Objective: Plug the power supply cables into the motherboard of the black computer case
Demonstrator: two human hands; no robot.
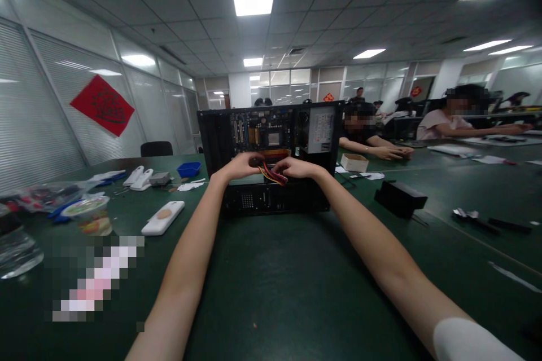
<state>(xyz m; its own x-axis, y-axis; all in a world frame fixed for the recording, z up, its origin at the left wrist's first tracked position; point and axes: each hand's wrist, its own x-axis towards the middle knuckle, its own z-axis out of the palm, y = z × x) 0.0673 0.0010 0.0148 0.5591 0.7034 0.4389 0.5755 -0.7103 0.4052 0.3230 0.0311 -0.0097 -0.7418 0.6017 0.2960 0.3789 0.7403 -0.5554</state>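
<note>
An open black computer case (215,141) stands on the green table in front of me. Inside it sit a motherboard (265,121) with a square light processor area and, at the upper right, a silver power supply (320,132). A bundle of red, yellow and black power cables (273,174) hangs between my hands before the case. My left hand (241,166) is closed round the left part of the bundle. At its right end, the fingers of my right hand (298,168) pinch the cables. The fingertips are partly hidden.
On the left lie a white device (164,218), a blue tray (188,169), a plastic cup (91,215) and a water container (17,248). A black box-shaped part (400,198) and a small carton (354,162) stand on the right. Other people sit beyond, one with hands (393,152) on the table.
</note>
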